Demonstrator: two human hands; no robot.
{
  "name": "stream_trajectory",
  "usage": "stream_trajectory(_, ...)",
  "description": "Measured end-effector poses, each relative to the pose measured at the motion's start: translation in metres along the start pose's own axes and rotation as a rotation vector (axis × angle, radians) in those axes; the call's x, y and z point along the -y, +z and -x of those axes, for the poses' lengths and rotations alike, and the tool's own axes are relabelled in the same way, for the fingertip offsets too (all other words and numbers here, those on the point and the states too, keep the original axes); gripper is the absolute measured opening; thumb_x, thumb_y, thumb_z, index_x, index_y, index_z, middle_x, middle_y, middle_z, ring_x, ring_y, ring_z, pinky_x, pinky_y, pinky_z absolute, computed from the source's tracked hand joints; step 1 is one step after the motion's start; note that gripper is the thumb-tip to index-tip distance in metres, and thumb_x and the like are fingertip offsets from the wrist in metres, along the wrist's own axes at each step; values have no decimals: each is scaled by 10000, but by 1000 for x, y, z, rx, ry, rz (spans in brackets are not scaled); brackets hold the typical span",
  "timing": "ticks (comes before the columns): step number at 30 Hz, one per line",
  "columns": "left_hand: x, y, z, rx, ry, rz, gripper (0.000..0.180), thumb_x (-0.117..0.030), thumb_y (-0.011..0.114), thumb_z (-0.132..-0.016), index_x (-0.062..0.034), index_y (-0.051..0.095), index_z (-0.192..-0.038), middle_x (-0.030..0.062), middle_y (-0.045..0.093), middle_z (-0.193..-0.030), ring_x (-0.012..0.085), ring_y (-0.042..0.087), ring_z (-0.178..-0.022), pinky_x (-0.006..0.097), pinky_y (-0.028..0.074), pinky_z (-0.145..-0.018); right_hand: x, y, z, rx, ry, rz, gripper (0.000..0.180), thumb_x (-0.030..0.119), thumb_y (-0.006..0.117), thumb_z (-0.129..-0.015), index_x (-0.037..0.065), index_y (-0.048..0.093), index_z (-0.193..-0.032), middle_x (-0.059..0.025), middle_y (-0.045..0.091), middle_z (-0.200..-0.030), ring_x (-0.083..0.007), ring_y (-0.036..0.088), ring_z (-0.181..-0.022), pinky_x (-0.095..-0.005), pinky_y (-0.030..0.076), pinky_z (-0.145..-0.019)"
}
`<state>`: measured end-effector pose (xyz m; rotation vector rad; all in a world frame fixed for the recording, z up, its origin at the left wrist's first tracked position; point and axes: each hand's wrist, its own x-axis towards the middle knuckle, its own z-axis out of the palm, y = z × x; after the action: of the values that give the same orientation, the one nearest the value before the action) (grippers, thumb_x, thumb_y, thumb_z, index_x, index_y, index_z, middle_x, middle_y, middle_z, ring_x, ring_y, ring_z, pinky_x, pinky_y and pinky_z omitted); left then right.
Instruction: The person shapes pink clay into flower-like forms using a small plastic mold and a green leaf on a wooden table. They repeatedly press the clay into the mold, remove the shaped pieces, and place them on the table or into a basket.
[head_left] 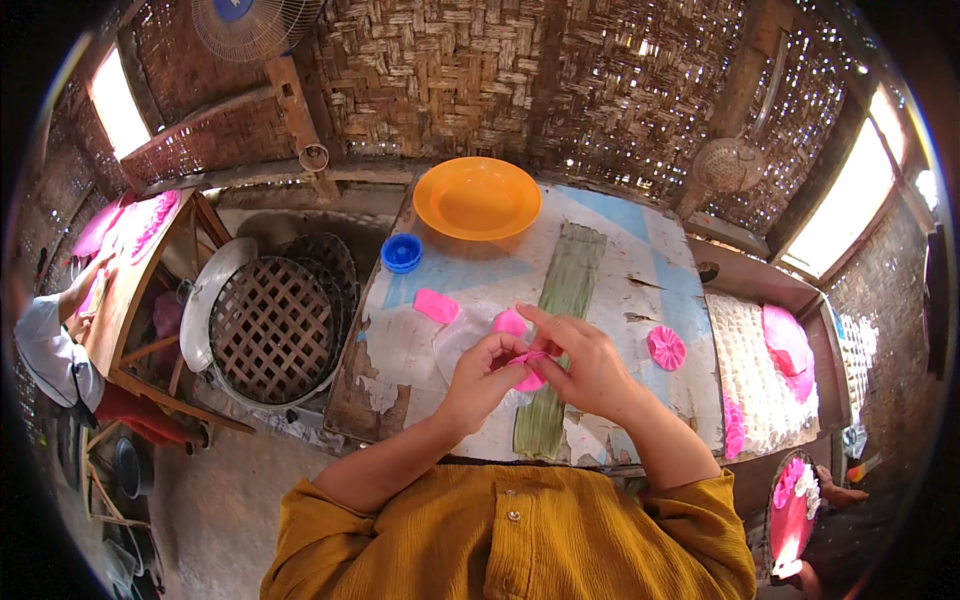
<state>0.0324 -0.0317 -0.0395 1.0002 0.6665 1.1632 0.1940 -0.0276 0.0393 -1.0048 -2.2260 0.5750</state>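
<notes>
Both my hands meet over the near middle of the table, fingertips pinched on a thin, soft pink dough piece (533, 378) with a gathered fold. My left hand (478, 380) is closed on its left side. My right hand (592, 368) grips it from the right, forefinger raised. Just beyond the fingers another pink lump (509, 322) lies on a clear plastic sheet (455, 345). A flat pink piece (436, 306) rests at the sheet's far left edge. To the right of my right hand sits a pleated, flower-shaped pink piece (666, 347). A long green leaf strip (572, 275) runs partly under my hands.
An orange plate (477, 200) and a blue fluted mould (401, 253) stand toward the table's far side. Round woven trays (270, 330) lie left. Rows of white pieces (745, 370) cover a tray at right. Other people work at the far left (55, 345) and lower right (840, 490).
</notes>
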Motion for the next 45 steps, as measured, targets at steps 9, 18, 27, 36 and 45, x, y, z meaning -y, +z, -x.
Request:
stream_trajectory(9, 0, 4, 1, -85, 27, 2, 404, 34, 573, -822, -15, 408, -1188, 111, 608, -1005, 132, 589, -877, 245, 479, -755, -7, 8, 2, -80, 108, -36, 583, 31, 631, -750, 124, 460, -1300, -131, 611, -816, -282, 590, -683, -375, 501, -650)
stream_trajectory(18, -1, 5, 2, -108, -25, -27, 460, 28, 553, -834, 20, 399, -1267, 144, 633, -1009, 145, 608, -905, 254, 495, -781, -6, 14, 2, -58, 11, 115, 590, 45, 602, -762, 69, 404, -1318, -152, 611, -797, -323, 583, -738, -414, 484, -656)
stream_trajectory(27, 1, -5, -7, -248, -148, 414, 361, -21, 540, -856, 49, 479, -1205, 121, 580, -1113, 175, 580, -995, 289, 484, -860, -4, 11, 3, -122, -72, 281, 508, 75, 608, -771, 18, 464, -1254, -228, 320, -1375, -453, 324, -1224, -477, 338, -990)
stream_trajectory(36, -7, -1, -6, -232, -156, 493, 405, -300, 415, -935, -16, 500, -1212, 71, 566, -1180, 164, 514, -1094, 312, 370, -942, 7, 38, 9, -104, 42, 445, 391, 165, 636, -785, 30, 578, -1147, -174, 199, -1471, -475, 139, -1327, -540, 234, -1042)
stream_trajectory(45, -26, 1, 2, 124, -388, 664, 670, -535, 428, -869, -248, 177, -1420, 153, 311, -1421, 329, 330, -1279, 546, 217, -1046, -50, 7, 19, -170, 275, -173, 225, 190, 658, -803, 68, 694, -989, -130, 315, -1447, -385, 291, -1312, -438, 303, -1036)
